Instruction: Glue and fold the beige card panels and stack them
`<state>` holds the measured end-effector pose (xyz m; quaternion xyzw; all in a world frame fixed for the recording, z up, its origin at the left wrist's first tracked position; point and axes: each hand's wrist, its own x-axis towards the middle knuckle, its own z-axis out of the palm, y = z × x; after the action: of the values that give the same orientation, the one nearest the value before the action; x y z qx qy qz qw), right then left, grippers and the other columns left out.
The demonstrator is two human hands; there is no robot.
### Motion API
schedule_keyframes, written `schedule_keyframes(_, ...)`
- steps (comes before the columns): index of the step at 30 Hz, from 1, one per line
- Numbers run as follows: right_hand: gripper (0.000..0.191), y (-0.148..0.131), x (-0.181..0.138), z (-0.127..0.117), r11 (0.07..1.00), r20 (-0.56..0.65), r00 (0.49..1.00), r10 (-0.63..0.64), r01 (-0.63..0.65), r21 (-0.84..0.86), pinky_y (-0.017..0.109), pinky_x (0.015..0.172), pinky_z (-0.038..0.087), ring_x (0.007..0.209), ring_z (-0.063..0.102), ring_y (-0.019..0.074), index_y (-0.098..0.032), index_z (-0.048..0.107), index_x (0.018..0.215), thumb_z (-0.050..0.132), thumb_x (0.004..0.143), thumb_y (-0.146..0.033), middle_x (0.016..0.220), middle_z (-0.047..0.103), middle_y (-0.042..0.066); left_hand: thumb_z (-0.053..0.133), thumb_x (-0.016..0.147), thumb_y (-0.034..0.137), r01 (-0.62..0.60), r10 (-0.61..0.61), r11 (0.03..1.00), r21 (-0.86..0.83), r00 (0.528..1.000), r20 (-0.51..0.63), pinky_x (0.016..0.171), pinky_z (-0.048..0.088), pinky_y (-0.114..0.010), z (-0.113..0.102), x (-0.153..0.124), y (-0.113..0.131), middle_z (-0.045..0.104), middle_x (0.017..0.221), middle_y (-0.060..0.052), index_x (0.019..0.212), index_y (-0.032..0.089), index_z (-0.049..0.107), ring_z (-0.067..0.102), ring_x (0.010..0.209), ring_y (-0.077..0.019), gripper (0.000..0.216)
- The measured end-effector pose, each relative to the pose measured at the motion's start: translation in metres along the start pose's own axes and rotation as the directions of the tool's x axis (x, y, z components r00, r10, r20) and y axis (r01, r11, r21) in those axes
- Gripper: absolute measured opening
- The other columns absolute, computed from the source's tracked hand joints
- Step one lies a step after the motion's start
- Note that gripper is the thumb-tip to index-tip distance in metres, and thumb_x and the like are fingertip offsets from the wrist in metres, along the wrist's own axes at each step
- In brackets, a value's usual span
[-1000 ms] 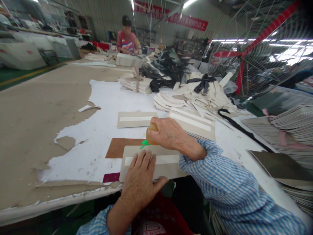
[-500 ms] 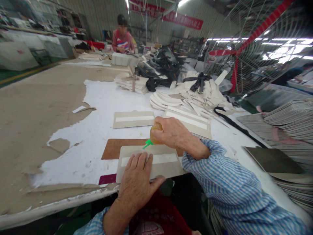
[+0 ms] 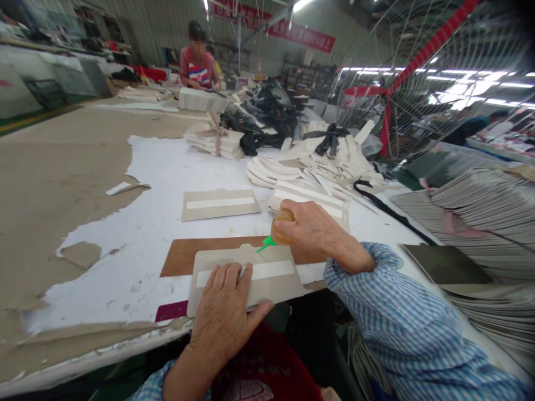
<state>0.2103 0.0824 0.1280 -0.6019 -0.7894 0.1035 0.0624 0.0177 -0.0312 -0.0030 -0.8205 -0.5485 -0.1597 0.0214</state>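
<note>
Nearest me, my left hand [image 3: 221, 309] lies flat, thumb spread from the fingers, on a grey card [image 3: 271, 287] at the worktop [image 3: 163, 209]'s near edge. And here's my right hand [image 3: 307, 223], wrapped round an amber bottle [image 3: 281, 229], its green nozzle [image 3: 266, 243] tipped down over the card's far side! A brown board [image 3: 178, 259] peeks out beneath; just beyond lies a second card [image 3: 221, 206], and far back, a person [image 3: 197, 69] stands past the heaped strips [image 3: 334, 159]
</note>
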Motion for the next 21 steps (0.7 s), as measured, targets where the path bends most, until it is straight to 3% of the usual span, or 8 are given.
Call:
schedule_keyframes(15, 0.016, 0.055, -0.016, -0.005, 0.979, -0.007, 0.98, 0.199, -0.199, 0.035, 0.031, 0.064, 0.035, 0.073, 0.057, 0.0209, -0.02, 0.065, 0.086, 0.053, 0.085, -0.031, 0.081, 0.069, 0.008, 0.057, 0.09, 0.064, -0.037, 0.039, 0.999, 0.035, 0.998, -0.044, 0.095, 0.055, -0.057, 0.002, 0.002, -0.002, 0.061, 0.118, -0.018, 0.13, 0.008, 0.061, 0.056, 0.11, -0.0362, 0.07)
schedule_keyframes(21, 0.016, 0.066, -0.02, -0.003, 0.974, -0.03, 0.978, 0.208, -0.204, 0.099, 0.031, 0.063, 0.036, 0.071, 0.057, 0.0203, -0.021, 0.063, 0.082, 0.053, 0.085, -0.033, 0.077, 0.067, 0.006, 0.057, 0.09, 0.065, -0.039, 0.041, 0.998, 0.043, 0.998, -0.051, 0.098, 0.054, -0.057, 0.003, 0.001, -0.002, 0.061, 0.119, -0.018, 0.131, 0.007, 0.06, 0.055, 0.112, -0.036, 0.071)
